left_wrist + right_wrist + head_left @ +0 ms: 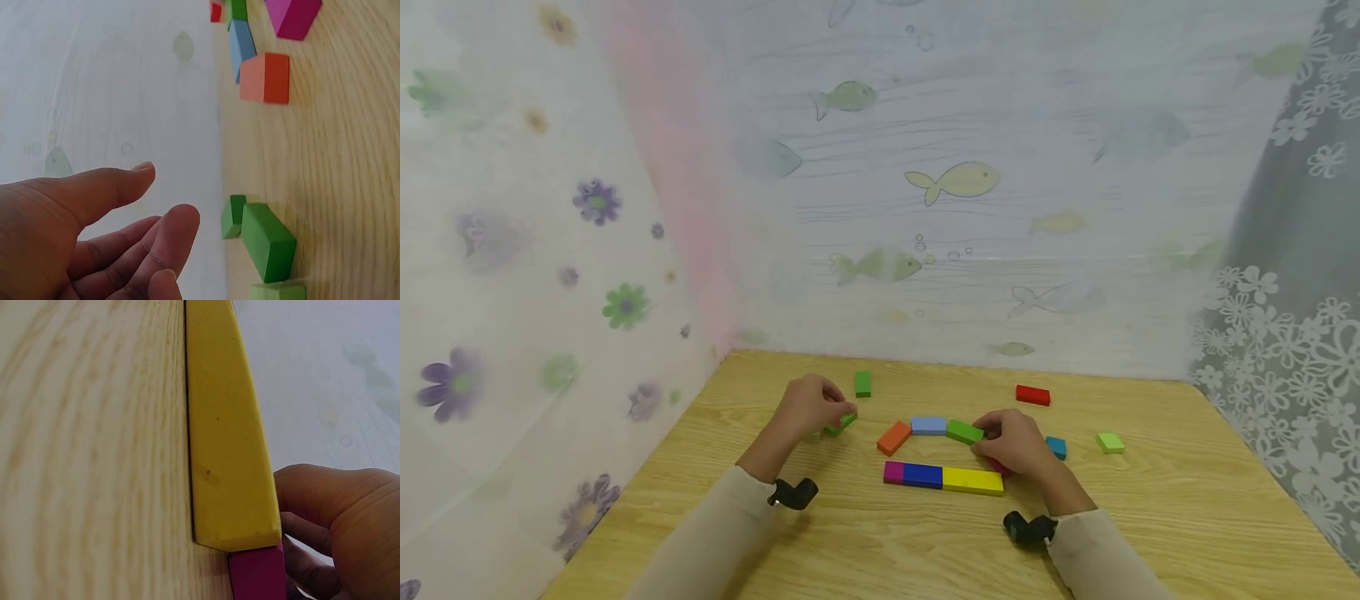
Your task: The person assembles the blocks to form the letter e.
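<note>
My left hand [811, 406] hovers over a green block [841, 424] at the left; in the left wrist view its thumb and fingers stand apart with nothing between them. Farther right, my right hand [1017, 442] has its thumb and fingers around the right end of another green block [964, 432]. That block adjoins a light blue block [928, 426], beside an orange block [894, 438]. Under the right hand lies a partly hidden magenta block [1001, 467]. In the right wrist view, a yellow block [231, 437] hides some fingers.
Nearer me, a purple block [893, 472], a dark blue block [922, 476] and the yellow block form a straight row. A green block [862, 384] and a red block [1033, 395] lie farther back. At the right are a blue block [1056, 447] and a lime block [1109, 442].
</note>
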`<action>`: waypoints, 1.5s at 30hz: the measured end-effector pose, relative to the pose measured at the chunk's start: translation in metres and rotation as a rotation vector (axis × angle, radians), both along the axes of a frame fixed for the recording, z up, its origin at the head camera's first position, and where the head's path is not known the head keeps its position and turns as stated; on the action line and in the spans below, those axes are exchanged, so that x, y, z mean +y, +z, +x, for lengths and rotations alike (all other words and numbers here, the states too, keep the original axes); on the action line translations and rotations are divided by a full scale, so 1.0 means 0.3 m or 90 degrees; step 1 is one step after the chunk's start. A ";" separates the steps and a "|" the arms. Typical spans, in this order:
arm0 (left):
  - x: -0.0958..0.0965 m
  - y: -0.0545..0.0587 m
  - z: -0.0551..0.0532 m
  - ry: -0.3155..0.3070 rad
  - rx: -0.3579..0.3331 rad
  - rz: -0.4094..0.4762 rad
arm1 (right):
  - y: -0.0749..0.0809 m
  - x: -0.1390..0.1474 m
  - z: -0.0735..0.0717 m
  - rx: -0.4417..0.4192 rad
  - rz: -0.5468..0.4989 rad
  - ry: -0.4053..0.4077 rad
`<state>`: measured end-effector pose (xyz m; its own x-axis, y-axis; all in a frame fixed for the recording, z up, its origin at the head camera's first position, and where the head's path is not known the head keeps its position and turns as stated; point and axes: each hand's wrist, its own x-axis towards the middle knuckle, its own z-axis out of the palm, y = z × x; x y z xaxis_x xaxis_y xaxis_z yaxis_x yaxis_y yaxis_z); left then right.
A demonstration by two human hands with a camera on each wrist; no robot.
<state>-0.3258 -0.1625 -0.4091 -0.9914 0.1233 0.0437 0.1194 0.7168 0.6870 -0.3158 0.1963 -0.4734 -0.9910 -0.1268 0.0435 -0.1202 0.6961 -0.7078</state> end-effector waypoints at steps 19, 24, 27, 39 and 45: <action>-0.026 -0.065 -0.104 0.043 0.019 -0.050 | 0.007 0.001 0.013 -0.004 0.004 0.002; -0.013 -0.084 -0.115 0.045 0.021 -0.080 | 0.005 0.003 0.008 -0.002 0.004 -0.001; -0.010 -0.090 -0.115 0.043 0.024 -0.096 | 0.002 0.003 0.003 0.001 0.004 0.000; 0.005 -0.101 -0.107 0.035 0.021 -0.165 | -0.007 0.002 -0.009 0.000 0.011 -0.001; 0.017 -0.098 -0.099 0.038 0.025 -0.180 | -0.007 0.004 -0.008 -0.004 0.013 -0.004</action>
